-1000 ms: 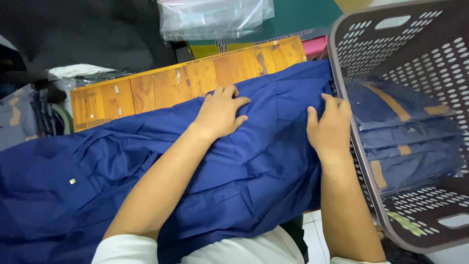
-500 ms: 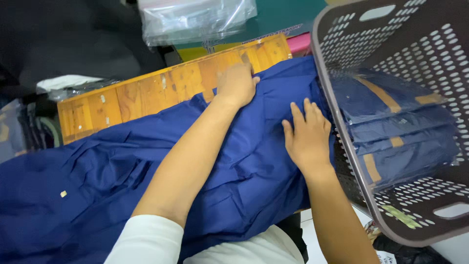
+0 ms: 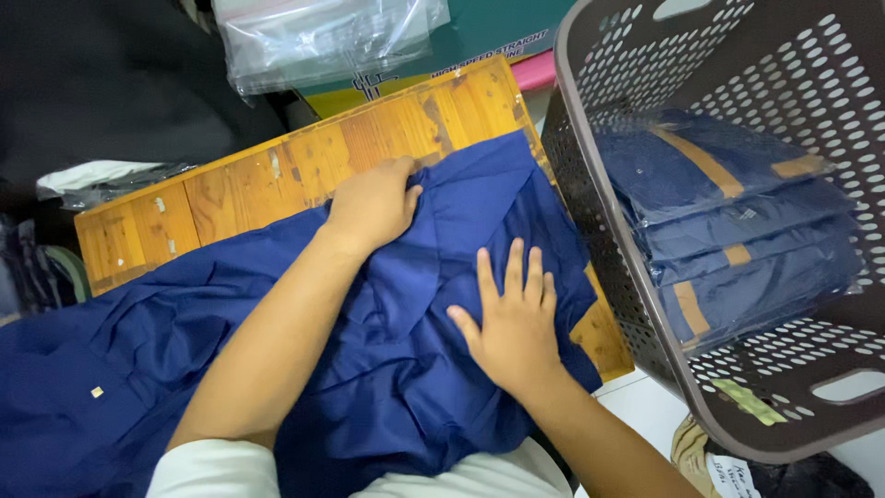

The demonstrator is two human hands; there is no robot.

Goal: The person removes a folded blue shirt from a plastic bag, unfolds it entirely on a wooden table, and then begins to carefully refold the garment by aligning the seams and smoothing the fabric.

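Head view: blue garment (image 3: 396,369) spread over wooden tabletop (image 3: 277,180), left end cut off by frame edge. Left hand (image 3: 373,203) at 11 o'clock, fingers curled, pinching fabric fold; fingertips partly hidden. Right hand (image 3: 512,323) at centre, fingers spread, pressed flat on cloth. Grey basket (image 3: 608,231) at 3 o'clock holds bagged folded garments (image 3: 728,240). Clear plastic bags (image 3: 323,37) at 12 o'clock, contents unclear.

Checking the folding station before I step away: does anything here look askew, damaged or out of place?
Nothing stands out. The left hand grips the navy garment, the right hand lies flat on it, over the wooden board. The bagged garments sit stacked in the grey basket.
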